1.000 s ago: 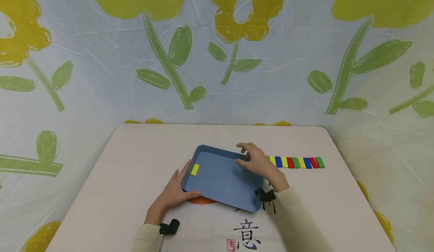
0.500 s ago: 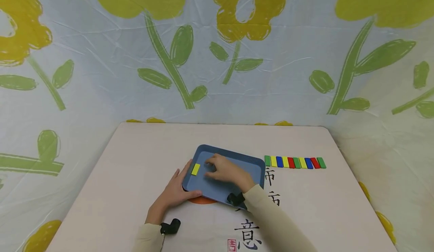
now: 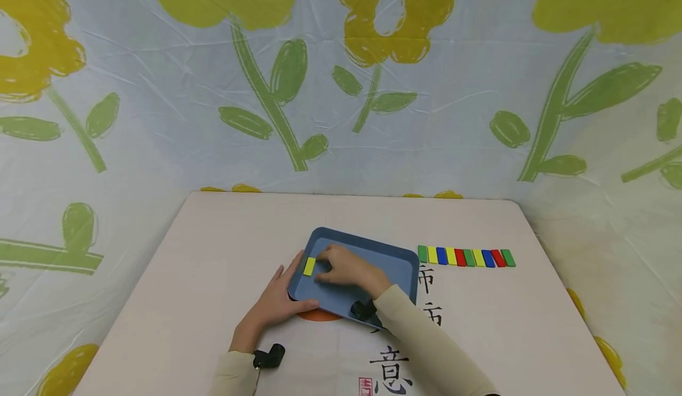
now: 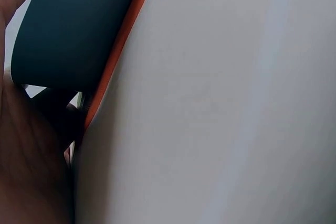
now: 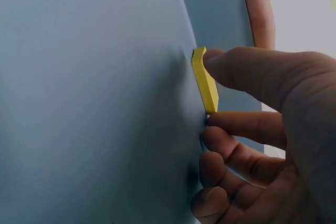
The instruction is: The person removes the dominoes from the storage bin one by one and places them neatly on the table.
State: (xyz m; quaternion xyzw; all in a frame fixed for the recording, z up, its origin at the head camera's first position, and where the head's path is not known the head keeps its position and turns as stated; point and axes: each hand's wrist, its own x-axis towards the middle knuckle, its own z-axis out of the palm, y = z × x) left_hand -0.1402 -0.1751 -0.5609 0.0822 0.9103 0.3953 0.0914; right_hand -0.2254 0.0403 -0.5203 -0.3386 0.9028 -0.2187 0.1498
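One yellow block (image 3: 309,266) (image 5: 205,83) at left end of the blue tray (image 3: 394,257), pinched betw. thumb & forefinger of right hand (image 3: 343,269) (image 5: 262,129). Left hand (image 3: 277,298), fingers straight, rests on tray's left rim. Row of 8 blocks (image 3: 466,257) on desk (image 3: 213,254), right of tray: 3 green, 2 yellow, 2 red, 1 blue.

The right hand (image 3: 346,269) has crossed from the far right rim of the blue tray (image 3: 396,266) to its left end, where its fingertips now pinch the yellow block (image 3: 309,266).
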